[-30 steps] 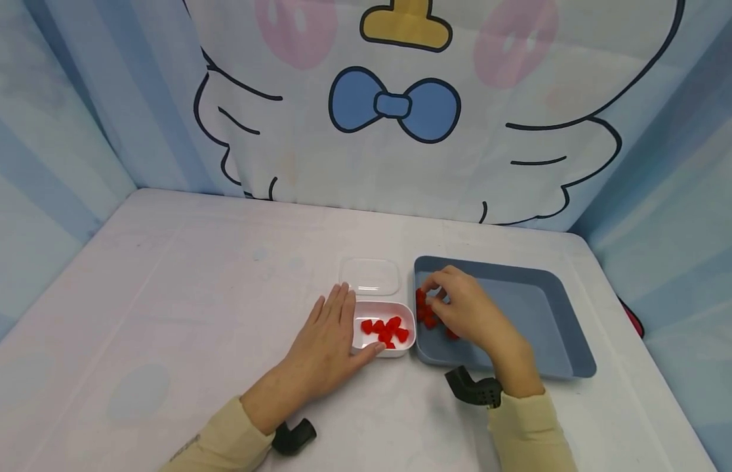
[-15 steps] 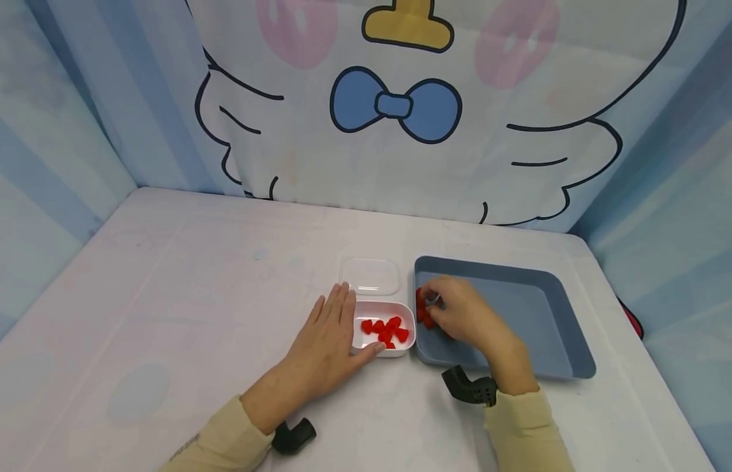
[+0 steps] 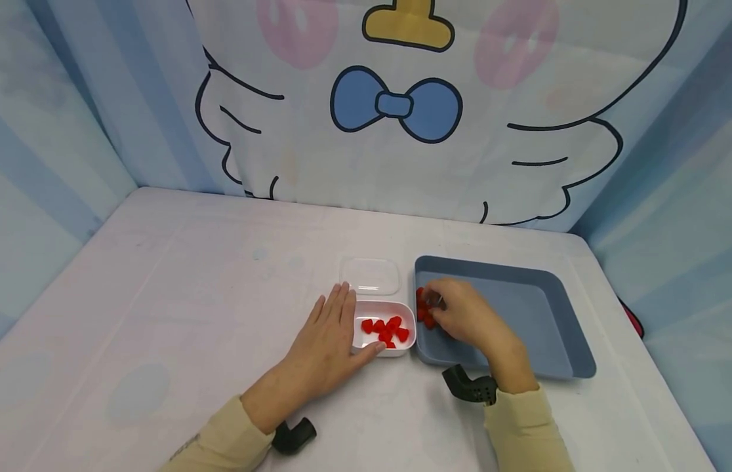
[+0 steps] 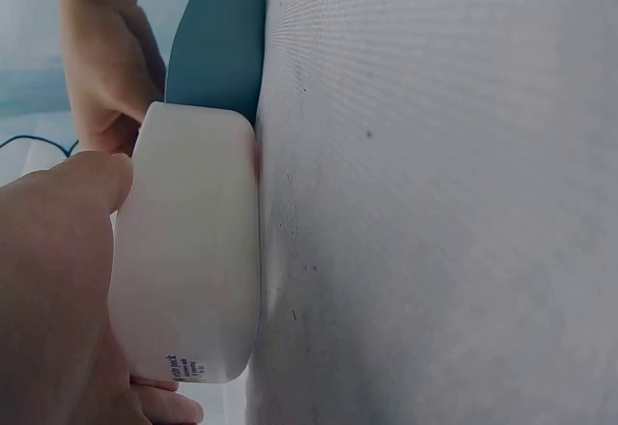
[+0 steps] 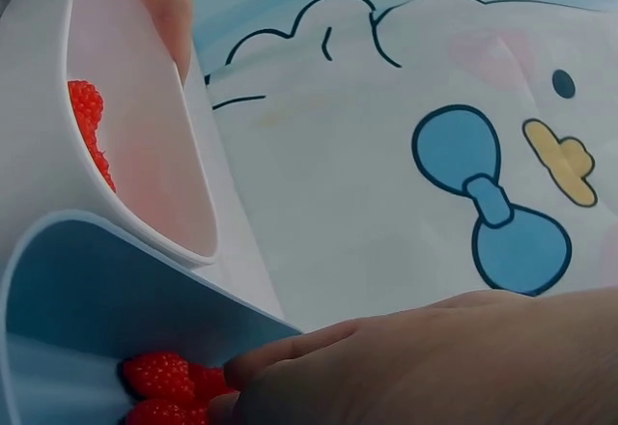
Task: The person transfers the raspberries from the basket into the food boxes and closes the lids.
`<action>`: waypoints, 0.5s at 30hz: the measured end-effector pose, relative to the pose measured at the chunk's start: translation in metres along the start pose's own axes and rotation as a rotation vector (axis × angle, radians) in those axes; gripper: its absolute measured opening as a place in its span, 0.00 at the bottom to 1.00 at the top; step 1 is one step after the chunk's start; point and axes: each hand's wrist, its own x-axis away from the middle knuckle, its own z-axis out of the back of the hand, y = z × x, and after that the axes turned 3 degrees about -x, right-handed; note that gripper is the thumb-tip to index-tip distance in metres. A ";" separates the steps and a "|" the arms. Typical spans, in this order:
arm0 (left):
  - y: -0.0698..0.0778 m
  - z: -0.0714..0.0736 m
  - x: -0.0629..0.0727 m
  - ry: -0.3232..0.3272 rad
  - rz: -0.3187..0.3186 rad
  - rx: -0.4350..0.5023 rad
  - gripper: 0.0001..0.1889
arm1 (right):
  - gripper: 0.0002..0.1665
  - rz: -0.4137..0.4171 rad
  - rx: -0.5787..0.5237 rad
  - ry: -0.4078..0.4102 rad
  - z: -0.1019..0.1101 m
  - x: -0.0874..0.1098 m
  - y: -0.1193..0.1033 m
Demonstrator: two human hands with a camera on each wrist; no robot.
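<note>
My left hand [image 3: 321, 357] lies straight-fingered along the left side of a small white box [image 3: 401, 309], thumb at its near rim. Several red raspberries [image 3: 394, 323] lie inside it. A grey-blue tray [image 3: 519, 301] stands directly to the right, with more raspberries [image 3: 429, 322] along its left wall. My right hand [image 3: 463, 314] reaches down into the tray there, fingers bent. In the right wrist view, its thumb and forefinger pinch a raspberry [image 5: 210, 381] beside others. The left wrist view shows the box's white outer wall [image 4: 193, 241] with small print.
A clear plastic lid [image 3: 370, 275] lies behind the box. The pale cloth-covered table [image 3: 195, 295] extends widely to the left. A printed curtain [image 3: 395, 170] closes off the back, and blue curtains hang at both sides.
My right hand has lowered slightly and shifted left among the tray's raspberries, its fingertips closing in on one. The left hand and the box stay still.
</note>
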 end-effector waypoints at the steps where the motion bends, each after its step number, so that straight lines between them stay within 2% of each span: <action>1: 0.000 0.000 0.000 0.001 -0.001 0.000 0.53 | 0.12 -0.003 0.000 -0.001 0.000 0.000 0.000; 15: -0.001 -0.001 0.000 0.008 -0.020 0.001 0.52 | 0.09 -0.084 0.041 0.001 -0.001 0.002 0.003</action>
